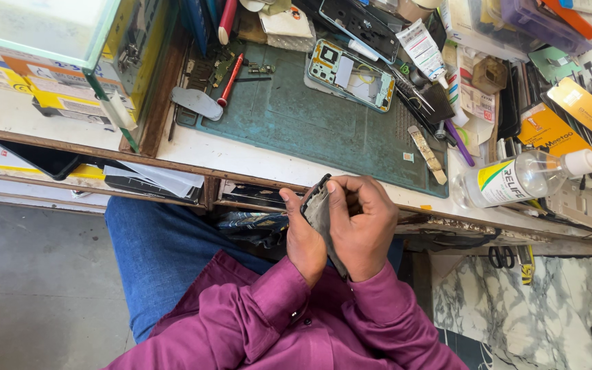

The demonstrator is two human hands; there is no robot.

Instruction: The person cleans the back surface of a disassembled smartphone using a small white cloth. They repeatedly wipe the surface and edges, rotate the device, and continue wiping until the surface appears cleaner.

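Observation:
My left hand (304, 238) and my right hand (363, 226) are together in front of the workbench edge, both gripping a dark flat phone part (318, 209) held on edge between them. My left thumb presses its left side; the fingers of my right hand curl over its top and right side. Most of the part is hidden by my hands. On the green work mat (296, 120) lies an opened phone frame (351, 74) with its insides showing. Purple sleeves cover both forearms.
A red-handled screwdriver (229, 81) and a grey plectrum-like tool (196, 103) lie at the mat's left. A clear bottle (525, 178) lies on its side at the right, near tubes, tweezers and yellow packets. A glass cabinet (70, 41) stands at the left. Drawers below hold papers.

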